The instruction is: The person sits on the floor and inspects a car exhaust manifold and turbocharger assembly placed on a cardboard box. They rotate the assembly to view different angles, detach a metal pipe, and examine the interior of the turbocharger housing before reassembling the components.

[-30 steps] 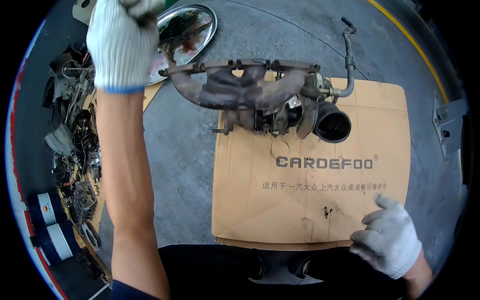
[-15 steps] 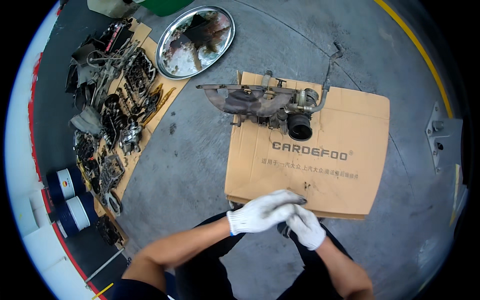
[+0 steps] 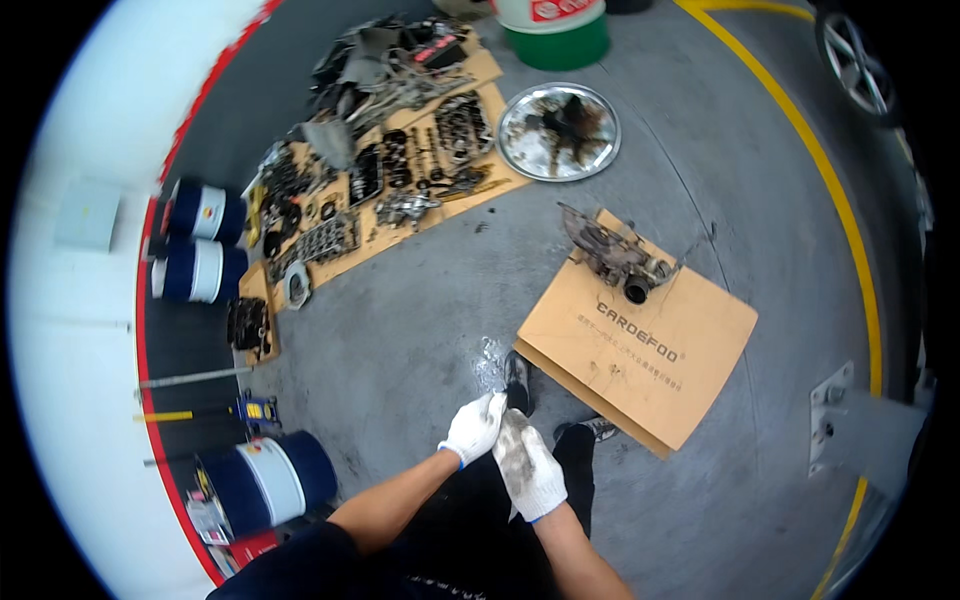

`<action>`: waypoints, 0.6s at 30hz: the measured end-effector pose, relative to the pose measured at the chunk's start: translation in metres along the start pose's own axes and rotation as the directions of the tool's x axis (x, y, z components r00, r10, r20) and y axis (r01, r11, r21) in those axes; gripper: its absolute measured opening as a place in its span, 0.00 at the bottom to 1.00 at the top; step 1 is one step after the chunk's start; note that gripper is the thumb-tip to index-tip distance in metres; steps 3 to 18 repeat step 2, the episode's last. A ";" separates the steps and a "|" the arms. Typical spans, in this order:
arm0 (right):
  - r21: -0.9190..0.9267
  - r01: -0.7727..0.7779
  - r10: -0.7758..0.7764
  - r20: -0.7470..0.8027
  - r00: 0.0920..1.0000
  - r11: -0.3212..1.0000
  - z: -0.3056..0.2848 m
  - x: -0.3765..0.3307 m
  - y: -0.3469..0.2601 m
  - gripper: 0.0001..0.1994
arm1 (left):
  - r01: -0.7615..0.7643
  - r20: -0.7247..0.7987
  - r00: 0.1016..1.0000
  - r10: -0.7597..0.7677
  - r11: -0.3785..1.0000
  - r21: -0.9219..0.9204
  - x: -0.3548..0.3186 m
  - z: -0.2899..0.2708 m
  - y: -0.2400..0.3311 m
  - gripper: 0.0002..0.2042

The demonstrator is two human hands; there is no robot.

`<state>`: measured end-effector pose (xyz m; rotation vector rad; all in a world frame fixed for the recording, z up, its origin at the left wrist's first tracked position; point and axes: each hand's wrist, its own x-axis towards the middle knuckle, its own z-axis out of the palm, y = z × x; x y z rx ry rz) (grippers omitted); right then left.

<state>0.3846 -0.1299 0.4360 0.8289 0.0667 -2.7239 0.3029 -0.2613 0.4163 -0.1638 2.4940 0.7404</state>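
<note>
Both my hands wear white knit gloves and meet low in the middle, above my legs. My left hand (image 3: 475, 430) has its fingers drawn together beside the tips of the right glove; whatever they pinch is hidden. Grey stains cover the upturned side of my right hand (image 3: 528, 466), whose fingers look stretched out and held together. Ahead to the right, a brown cardboard box (image 3: 690, 385) lies on the floor. A dirty metal engine part (image 3: 615, 255), with curved manifold pipes and a round black opening, rests on its far end, apart from both hands.
Greasy engine parts (image 3: 395, 160) cover cardboard at the far left. Near them are an oval metal tray (image 3: 545, 165) with dark residue and a green-and-white drum (image 3: 555, 40). Blue-and-white drums (image 3: 270, 480) stand along the left wall. A metal bracket (image 3: 830, 420) is at right.
My view has swung left, so the box and engine part appear farther right and smaller. My hands have moved from the box's near edge toward my body, still together.
</note>
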 end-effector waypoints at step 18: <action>-0.146 0.039 -0.023 0.108 0.994 0.989 0.027 -0.036 0.001 0.27 | 0.014 -0.065 0.998 -0.015 0.999 -0.030 -0.017 -0.015 0.003 0.19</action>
